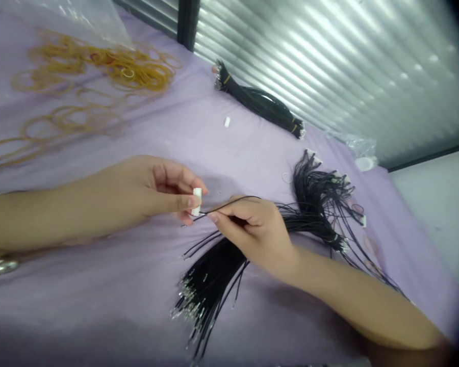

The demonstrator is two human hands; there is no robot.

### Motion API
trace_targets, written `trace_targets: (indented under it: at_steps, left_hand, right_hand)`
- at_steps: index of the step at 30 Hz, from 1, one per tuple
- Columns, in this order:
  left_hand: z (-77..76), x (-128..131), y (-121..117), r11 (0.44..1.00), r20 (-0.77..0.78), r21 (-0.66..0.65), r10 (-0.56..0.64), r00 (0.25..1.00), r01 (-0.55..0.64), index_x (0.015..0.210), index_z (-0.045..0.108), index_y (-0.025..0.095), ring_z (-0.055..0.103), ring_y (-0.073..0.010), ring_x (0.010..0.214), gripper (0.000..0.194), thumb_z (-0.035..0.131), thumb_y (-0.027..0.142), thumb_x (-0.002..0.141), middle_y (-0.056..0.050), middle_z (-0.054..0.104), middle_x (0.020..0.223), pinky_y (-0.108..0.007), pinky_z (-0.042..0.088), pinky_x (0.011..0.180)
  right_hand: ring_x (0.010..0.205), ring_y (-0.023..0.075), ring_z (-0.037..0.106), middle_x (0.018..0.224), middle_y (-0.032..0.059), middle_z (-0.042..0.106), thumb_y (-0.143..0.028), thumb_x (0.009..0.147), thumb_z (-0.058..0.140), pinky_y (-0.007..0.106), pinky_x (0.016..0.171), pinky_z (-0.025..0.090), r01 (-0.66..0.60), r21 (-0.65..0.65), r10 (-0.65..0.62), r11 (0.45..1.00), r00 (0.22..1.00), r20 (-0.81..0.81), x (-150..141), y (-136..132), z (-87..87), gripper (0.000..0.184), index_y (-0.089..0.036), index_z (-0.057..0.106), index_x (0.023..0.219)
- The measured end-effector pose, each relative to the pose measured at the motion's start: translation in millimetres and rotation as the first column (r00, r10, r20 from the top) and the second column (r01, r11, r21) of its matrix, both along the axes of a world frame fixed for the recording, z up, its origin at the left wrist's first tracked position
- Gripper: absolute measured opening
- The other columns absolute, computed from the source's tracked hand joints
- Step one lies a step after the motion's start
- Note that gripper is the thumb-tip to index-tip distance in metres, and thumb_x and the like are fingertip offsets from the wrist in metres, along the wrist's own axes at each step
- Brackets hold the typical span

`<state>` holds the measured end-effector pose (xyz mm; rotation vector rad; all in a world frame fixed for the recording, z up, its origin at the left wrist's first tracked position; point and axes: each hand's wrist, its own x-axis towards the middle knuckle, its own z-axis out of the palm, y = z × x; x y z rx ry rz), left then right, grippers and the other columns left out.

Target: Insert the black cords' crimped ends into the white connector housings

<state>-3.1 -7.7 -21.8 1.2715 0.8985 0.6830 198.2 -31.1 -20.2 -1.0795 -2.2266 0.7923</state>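
Observation:
My left hand (164, 191) pinches a small white plastic connector (197, 201) between thumb and fingers. My right hand (252, 229) pinches a thin black wire (233, 203), its tip right at the connector's lower end. Under my right hand lies a loose bunch of black wires (210, 280) with metal crimped ends, fanned toward the near edge. Both hands hover just above the lilac cloth-covered table (99, 285).
A tied black wire bundle (260, 102) lies at the back by the ribbed metal wall. More wires with white connectors (325, 199) spread at the right. Yellow rubber bands (99, 71) are scattered at the far left under a clear plastic bag (69, 18). A loose white connector (227, 122) lies alone.

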Motion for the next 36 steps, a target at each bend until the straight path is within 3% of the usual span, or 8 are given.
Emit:
trace_targets:
  at_steps: [5,10,14,17,25,29,32,36]
  left_hand:
    - [8.1,4.6,-0.6,0.99,0.019,-0.136,0.03,0.999,-0.027,0.073,0.063,0.011,0.059,-0.0067,0.053,0.003,0.065,0.01,0.071,0.003,0.062,0.061,-0.012,0.046,0.053]
    - [10.7,4.5,-5.3,0.985,0.014,-0.17,0.044,0.999,-0.041,0.08,0.06,0.009,0.058,-0.005,0.056,0.007,0.063,0.009,0.074,0.004,0.059,0.066,-0.014,0.048,0.058]
    - [7.9,2.0,-6.1,0.979,0.04,-0.203,0.043,0.998,-0.034,0.082,0.06,0.008,0.059,-0.0061,0.056,0.01,0.065,0.01,0.074,0.002,0.061,0.067,-0.016,0.05,0.058]
    - [6.7,0.1,-6.4,0.979,0.068,-0.202,0.036,0.997,-0.022,0.085,0.061,0.01,0.061,-0.0064,0.056,0.012,0.066,0.012,0.074,0.002,0.063,0.068,-0.016,0.05,0.058]
    - [7.7,-0.4,-7.8,0.994,-0.06,-0.096,0.05,0.997,-0.055,0.086,0.065,0.014,0.06,-0.004,0.06,0.01,0.067,0.014,0.076,0.002,0.065,0.075,-0.011,0.051,0.06]
    - [6.9,1.2,-8.6,0.994,-0.082,-0.087,0.064,0.995,-0.072,0.088,0.066,0.015,0.059,-0.0046,0.063,0.013,0.068,0.016,0.076,0.002,0.064,0.076,-0.012,0.052,0.059]
    - [6.1,1.9,-9.1,0.993,-0.053,-0.104,0.057,0.997,-0.062,0.088,0.066,0.016,0.059,-0.0048,0.063,0.013,0.068,0.017,0.076,0.001,0.064,0.077,-0.012,0.051,0.059]
    - [9.8,2.2,-10.6,0.985,0.029,-0.089,0.148,0.989,-0.145,0.086,0.067,0.016,0.058,-0.0054,0.063,0.011,0.068,0.017,0.076,0.001,0.063,0.075,-0.013,0.048,0.062]
  right_hand:
    - [0.058,0.0025,0.051,0.064,-0.0001,0.06,-0.016,0.083,0.054,0.014,0.057,0.039,-0.022,0.068,0.017,0.997,0.996,0.082,-2.3,-3.8,6.2,0.016,-0.011,0.063,0.072]
    - [0.062,0.0029,0.051,0.069,-0.0029,0.06,-0.013,0.084,0.053,0.014,0.061,0.04,-0.058,0.233,0.031,0.971,0.993,0.116,-0.3,-8.5,4.1,0.01,-0.015,0.062,0.082]
    - [0.065,0.0064,0.053,0.072,-0.0001,0.06,-0.016,0.088,0.047,0.019,0.061,0.042,-0.088,0.285,0.047,0.954,0.988,0.149,0.8,-5.1,-0.8,0.016,-0.013,0.062,0.082]
    - [0.062,0.0086,0.053,0.069,0.0006,0.059,-0.017,0.089,0.045,0.022,0.058,0.042,-0.112,0.352,0.046,0.929,0.98,0.192,3.0,-1.7,-4.3,0.02,-0.013,0.063,0.083]
    - [0.069,0.0127,0.058,0.079,0.0019,0.064,-0.011,0.084,0.05,0.025,0.058,0.042,-0.21,0.51,0.072,0.834,0.958,0.276,4.0,-2.3,-13.5,0.012,-0.013,0.062,0.083]
    - [0.069,0.0133,0.059,0.08,0.0012,0.065,-0.013,0.085,0.048,0.027,0.059,0.043,-0.195,0.484,0.059,0.853,0.958,0.281,-1.0,1.5,-15.7,0.014,-0.014,0.062,0.083]
    - [0.07,0.0119,0.059,0.078,0.0021,0.065,-0.018,0.09,0.043,0.026,0.062,0.045,-0.164,0.449,0.063,0.879,0.971,0.231,-0.9,2.4,-11.9,0.022,-0.014,0.063,0.082]
    - [0.076,0.0155,0.059,0.086,0.0057,0.065,-0.022,0.088,0.047,0.031,0.067,0.047,-0.125,0.599,-0.038,0.791,0.967,0.253,6.8,-8.0,8.5,0.02,-0.013,0.065,0.09]
